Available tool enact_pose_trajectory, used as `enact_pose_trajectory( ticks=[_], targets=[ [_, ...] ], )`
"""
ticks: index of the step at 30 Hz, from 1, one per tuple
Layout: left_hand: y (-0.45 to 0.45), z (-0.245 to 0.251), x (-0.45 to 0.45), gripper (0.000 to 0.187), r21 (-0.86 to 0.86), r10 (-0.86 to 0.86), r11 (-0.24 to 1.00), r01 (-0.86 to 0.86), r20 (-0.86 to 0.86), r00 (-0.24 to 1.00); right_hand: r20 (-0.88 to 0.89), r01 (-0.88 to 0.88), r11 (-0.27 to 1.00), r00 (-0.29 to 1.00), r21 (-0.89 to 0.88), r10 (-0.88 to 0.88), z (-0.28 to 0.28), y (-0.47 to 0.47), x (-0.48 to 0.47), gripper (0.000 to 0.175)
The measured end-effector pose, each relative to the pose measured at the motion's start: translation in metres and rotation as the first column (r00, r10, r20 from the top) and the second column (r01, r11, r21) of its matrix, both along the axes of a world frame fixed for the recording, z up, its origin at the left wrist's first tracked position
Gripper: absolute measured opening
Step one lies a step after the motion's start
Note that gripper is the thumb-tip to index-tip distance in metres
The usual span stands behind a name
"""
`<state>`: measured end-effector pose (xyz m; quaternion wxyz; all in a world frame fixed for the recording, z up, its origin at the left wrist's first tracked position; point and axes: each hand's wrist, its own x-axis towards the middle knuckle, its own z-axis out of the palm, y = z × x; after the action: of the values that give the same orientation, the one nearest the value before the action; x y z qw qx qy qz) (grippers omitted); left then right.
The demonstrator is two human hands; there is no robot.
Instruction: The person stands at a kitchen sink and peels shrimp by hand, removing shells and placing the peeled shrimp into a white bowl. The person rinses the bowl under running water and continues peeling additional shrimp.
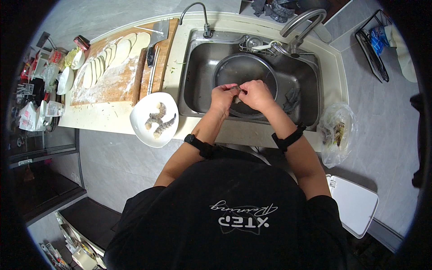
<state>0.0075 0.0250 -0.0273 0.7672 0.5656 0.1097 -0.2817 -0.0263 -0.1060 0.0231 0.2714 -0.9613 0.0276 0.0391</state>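
Note:
Over a round metal basin (pixel 248 64) in the stainless steel sink (pixel 199 77), both hands meet at a small greyish shrimp (pixel 237 100). My left hand (pixel 222 98) pinches it between thumb and fingers. From the other side, the fingers of my right hand (pixel 258 96) grip it as well, and they cover much of it. The basin appears to hold water. To the left, a white bowl (pixel 141 126) contains several grey shrimp (pixel 164 125); it sits at the counter's front edge, partly overhanging it.
Rolled dough pieces (pixel 123 50) lie on a floured wooden board (pixel 118 89) with a cleaver (pixel 158 33), a rolling pin (pixel 138 76) and chopsticks (pixel 153 72). A faucet (pixel 297 42) arches behind the sink. At right sit a dark cloth (pixel 291 101) and a plastic bag of scraps (pixel 337 135).

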Motion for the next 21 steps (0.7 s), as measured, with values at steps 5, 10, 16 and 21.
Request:
enact_pose_trajectory(
  ticks=[5,10,16,21],
  targets=[
    [-0.002,0.001,0.002,0.019,-0.001,0.018,1.0,-0.018,0.068,0.998,0.064,0.02,0.997,0.998,-0.077,-0.015,0.002,0.004,0.002,0.012],
    [-0.001,0.004,0.001,0.018,0.007,0.014,1.0,-0.014,0.082,0.997,0.097,0.033,0.999,0.995,-0.014,-0.032,0.0,0.0,0.008,0.014],
    [0.01,0.01,0.007,0.022,-0.083,-0.105,0.99,0.112,0.086,0.991,0.027,0.042,0.951,0.998,0.307,-0.053,-0.006,-0.018,0.012,0.02],
    [0.012,0.008,0.01,0.023,-0.079,-0.156,0.983,0.166,0.119,0.98,-0.115,0.144,0.845,0.988,0.515,-0.098,-0.018,-0.025,0.01,0.021]
  ],
)
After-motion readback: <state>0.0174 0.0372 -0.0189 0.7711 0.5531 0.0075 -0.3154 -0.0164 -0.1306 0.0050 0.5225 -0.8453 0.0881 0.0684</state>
